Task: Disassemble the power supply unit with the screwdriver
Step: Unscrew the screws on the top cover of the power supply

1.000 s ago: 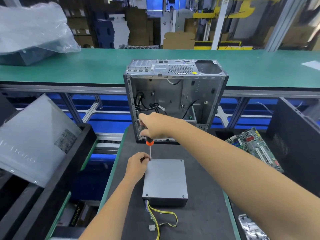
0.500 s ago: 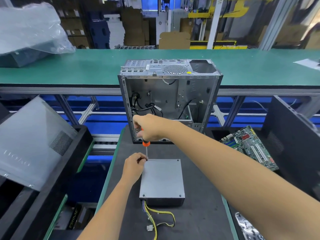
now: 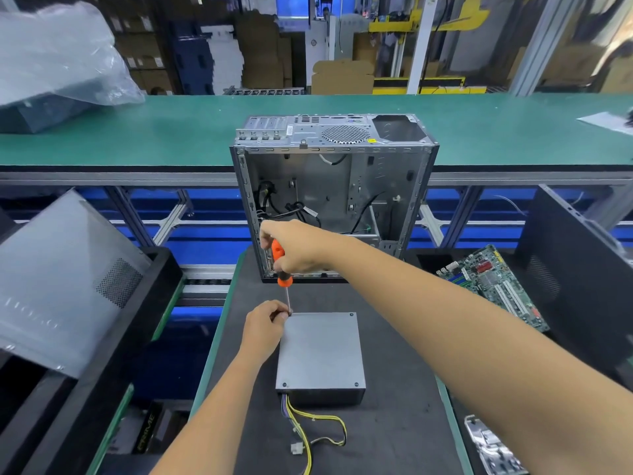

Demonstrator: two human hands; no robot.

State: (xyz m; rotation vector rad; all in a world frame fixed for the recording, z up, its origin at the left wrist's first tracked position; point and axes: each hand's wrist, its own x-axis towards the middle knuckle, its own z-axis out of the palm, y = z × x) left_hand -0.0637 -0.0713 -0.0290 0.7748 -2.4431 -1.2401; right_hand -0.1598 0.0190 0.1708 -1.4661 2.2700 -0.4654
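Flat on the dark mat (image 3: 394,337): the grey power supply unit (image 3: 320,351), lid up, yellow and black wires (image 3: 318,430) trailing from its near end. Above its far-left corner, upright, the screwdriver (image 3: 282,269) — orange-and-black handle wrapped in the curled fingers of the right hand (image 3: 298,248), thin shaft pointing straight down to the corner screw. Beside that corner, the left hand (image 3: 265,325), fingertips pinched around the lower end of the shaft, right at the tip. Just behind, standing open on the mat: an emptied computer case (image 3: 334,193). Off to the right, a green motherboard (image 3: 493,289) — lying in a black bin.
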